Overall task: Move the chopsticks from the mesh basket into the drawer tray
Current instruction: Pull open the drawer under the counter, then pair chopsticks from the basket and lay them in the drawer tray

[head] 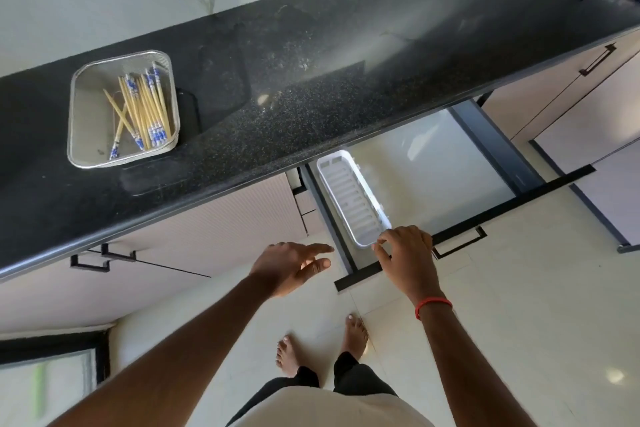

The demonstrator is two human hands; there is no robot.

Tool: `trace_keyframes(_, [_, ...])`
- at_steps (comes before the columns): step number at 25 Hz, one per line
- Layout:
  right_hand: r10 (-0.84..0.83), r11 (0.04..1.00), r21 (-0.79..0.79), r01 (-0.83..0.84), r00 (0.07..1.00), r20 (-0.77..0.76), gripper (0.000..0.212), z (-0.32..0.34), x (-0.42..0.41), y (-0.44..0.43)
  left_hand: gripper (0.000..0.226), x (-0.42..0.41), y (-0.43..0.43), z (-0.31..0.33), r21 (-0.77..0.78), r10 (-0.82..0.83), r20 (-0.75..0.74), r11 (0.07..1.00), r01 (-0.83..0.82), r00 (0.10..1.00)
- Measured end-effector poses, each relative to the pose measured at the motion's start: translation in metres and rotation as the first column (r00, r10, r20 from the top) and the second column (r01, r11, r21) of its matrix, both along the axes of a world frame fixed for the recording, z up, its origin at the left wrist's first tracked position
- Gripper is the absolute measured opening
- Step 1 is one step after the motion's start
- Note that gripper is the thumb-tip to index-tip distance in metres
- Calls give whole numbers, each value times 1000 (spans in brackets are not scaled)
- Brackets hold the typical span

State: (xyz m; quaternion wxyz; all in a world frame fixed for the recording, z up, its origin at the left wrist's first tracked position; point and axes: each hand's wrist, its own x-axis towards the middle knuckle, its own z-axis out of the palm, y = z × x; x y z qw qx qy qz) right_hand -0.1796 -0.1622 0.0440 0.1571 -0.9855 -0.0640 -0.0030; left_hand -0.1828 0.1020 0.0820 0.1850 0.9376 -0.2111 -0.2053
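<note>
Nearest me, left hand hangs empty and spread, right hand curls at the tray's end, grip I cannot tell; chopsticks all lie in the basket, none moved.

Black countertop bears mesh basket; drawer holds white tray.

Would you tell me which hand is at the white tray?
The right hand, with the red wristband, holds the near end of the white tray; the left hand hovers open beside the drawer, holding nothing.
</note>
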Motion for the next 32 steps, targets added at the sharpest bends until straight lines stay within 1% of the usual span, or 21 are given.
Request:
trace_keyframes(3, [30, 999, 27, -31, 999, 38, 21, 17, 2, 26, 54, -1, 15, 10, 42, 28, 55, 999, -30, 998])
trace_keyframes(6, [49, 997, 55, -54, 995, 92, 17, 29, 11, 53, 51, -8, 31, 18, -20, 147, 66, 989, -145, 987])
trace_keyframes(9, [60, 992, 101, -75, 987, 151, 16, 40, 21, 85, 54, -15, 60, 31, -79, 274, 52, 960, -269, 960])
trace_keyframes(12, [119, 978, 151, -147, 976, 181, 9, 52, 30, 114, 54, -17, 96, 43, -109, 341, 61, 936, -334, 938])
trace_keyframes(17, [186, 962, 162, -219, 962, 200, 11, 77, 50, 177, 58, -6, 158, 60, -281, 526, 124, 832, -479, 841])
trace_keyframes(21, [261, 937, 173, -302, 939, 224, 11, 98, 66, 228, 49, 9, 192, 83, -390, 594, 184, 776, -496, 783])
trace_keyframes(23, [283, 927, 184, -327, 931, 230, 11, 112, 77, 248, 48, 19, 206, 90, -424, 613, 204, 758, -496, 763])
trace_keyframes(26, [312, 912, 200, -357, 923, 227, 15, 133, 98, 273, 50, 36, 224, 93, -438, 633, 229, 745, -503, 739])
trace_keyframes(29, [312, 901, 242, -361, 925, 217, 17, 146, 124, 299, 46, 53, 243, 91, -428, 658, 247, 732, -529, 711])
trace_keyframes(31, [320, 895, 254, -368, 923, 212, 19, 150, 144, 319, 42, 66, 258, 88, -368, 622, 355, 780, -507, 698])
trace_keyframes(32, [329, 892, 255, -374, 922, 203, 20, 151, 154, 329, 42, 74, 265, 85, -303, 585, 418, 811, -500, 696])
